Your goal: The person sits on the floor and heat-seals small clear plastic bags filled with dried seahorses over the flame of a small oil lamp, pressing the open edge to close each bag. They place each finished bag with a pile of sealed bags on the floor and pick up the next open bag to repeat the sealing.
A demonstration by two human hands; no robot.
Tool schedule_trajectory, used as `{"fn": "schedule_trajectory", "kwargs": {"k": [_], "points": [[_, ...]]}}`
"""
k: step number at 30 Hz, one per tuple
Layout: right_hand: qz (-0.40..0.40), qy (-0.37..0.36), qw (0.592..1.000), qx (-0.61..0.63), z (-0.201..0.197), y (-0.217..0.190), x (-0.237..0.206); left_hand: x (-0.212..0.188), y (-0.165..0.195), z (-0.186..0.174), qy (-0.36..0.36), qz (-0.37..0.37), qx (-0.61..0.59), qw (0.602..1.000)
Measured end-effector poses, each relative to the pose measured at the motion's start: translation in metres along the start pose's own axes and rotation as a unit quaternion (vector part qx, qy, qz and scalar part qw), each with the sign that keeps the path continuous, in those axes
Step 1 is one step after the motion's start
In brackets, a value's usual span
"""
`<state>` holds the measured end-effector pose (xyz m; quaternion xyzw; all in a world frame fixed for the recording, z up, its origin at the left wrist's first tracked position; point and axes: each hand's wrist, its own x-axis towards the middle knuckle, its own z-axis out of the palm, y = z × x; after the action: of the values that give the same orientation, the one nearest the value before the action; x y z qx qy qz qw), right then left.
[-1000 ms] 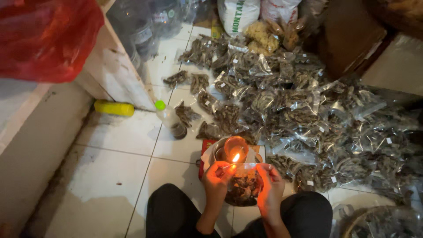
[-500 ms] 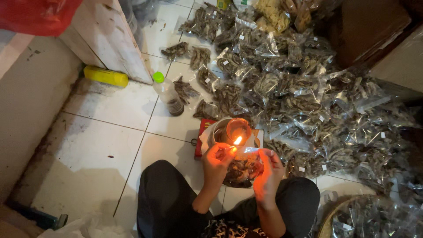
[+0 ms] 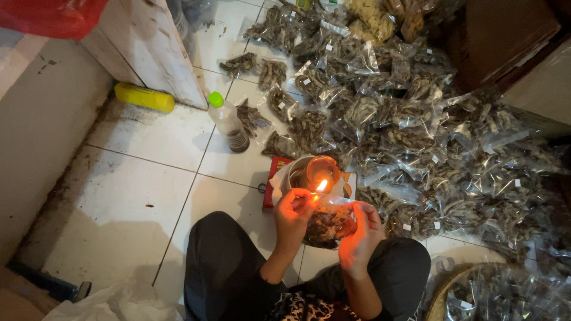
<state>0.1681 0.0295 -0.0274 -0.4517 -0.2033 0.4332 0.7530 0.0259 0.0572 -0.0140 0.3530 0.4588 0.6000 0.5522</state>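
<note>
My left hand (image 3: 292, 213) and my right hand (image 3: 360, 230) together hold a small clear plastic packet of dark dried pieces (image 3: 328, 224) above my lap. The packet's top edge is right beside the flame of a lit candle (image 3: 321, 176) that stands in a round cup on a red box (image 3: 275, 178). Each hand pinches one side of the packet's top. I sit on the white tiled floor with my legs in dark trousers (image 3: 229, 267).
A big heap of filled clear packets (image 3: 416, 119) covers the floor ahead and to the right. A small bottle with a green cap (image 3: 229, 123) and a yellow tube (image 3: 144, 97) lie near a white cupboard corner (image 3: 148, 47). A basket of packets (image 3: 499, 294) sits at lower right.
The camera view has shifted downward and to the left. Both hands keep the packet at the candle flame, with hardly any movement of their own.
</note>
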Motion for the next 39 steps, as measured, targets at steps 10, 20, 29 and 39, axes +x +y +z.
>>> {"fn": "schedule_trajectory", "kwargs": {"k": [10, 20, 29, 39], "points": [[-0.004, 0.007, 1.000, 0.013, 0.004, 0.001, -0.001, 0.000, -0.002, -0.003, 0.013, 0.012, 0.004, 1.000], [-0.020, 0.006, 0.999, 0.045, -0.003, 0.012, 0.001, -0.001, -0.009, -0.006, 0.003, -0.006, -0.065, 0.998], [-0.029, 0.021, 0.999, 0.039, -0.008, 0.016, 0.001, 0.000, -0.007, -0.006, 0.000, 0.004, -0.039, 0.999], [0.005, 0.040, 0.999, 0.031, 0.004, 0.006, -0.008, -0.001, -0.013, -0.007, -0.018, 0.005, -0.092, 0.996]]}}
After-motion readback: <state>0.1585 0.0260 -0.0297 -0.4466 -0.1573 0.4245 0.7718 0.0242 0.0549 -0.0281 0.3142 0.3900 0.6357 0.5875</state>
